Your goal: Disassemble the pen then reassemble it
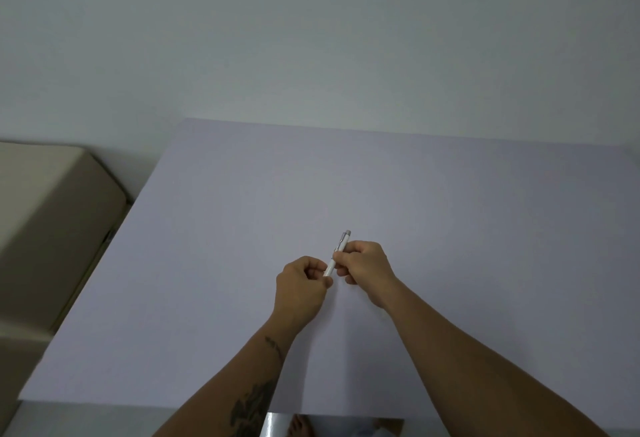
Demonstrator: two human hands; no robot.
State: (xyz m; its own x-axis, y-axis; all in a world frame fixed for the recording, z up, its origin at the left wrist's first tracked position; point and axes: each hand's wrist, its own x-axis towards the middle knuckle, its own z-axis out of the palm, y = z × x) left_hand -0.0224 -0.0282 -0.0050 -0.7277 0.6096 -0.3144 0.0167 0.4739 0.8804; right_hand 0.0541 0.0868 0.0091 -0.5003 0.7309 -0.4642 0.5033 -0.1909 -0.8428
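A slim white pen (pixel 337 252) with a silver clip and cap end is held above the pale table (pixel 242 228), tilted up and away to the right. My left hand (pixel 303 286) pinches its lower end, which the fingers hide. My right hand (pixel 363 268) grips the barrel just above, below the silver clip. The two hands almost touch. The pen looks whole from here; its tip is hidden.
The table's far edge meets a plain wall (pixel 311 38). A beige cushioned seat (pixel 52 222) stands off the table's left side. Below the near edge a bare foot (pixel 299 426) shows on the floor.
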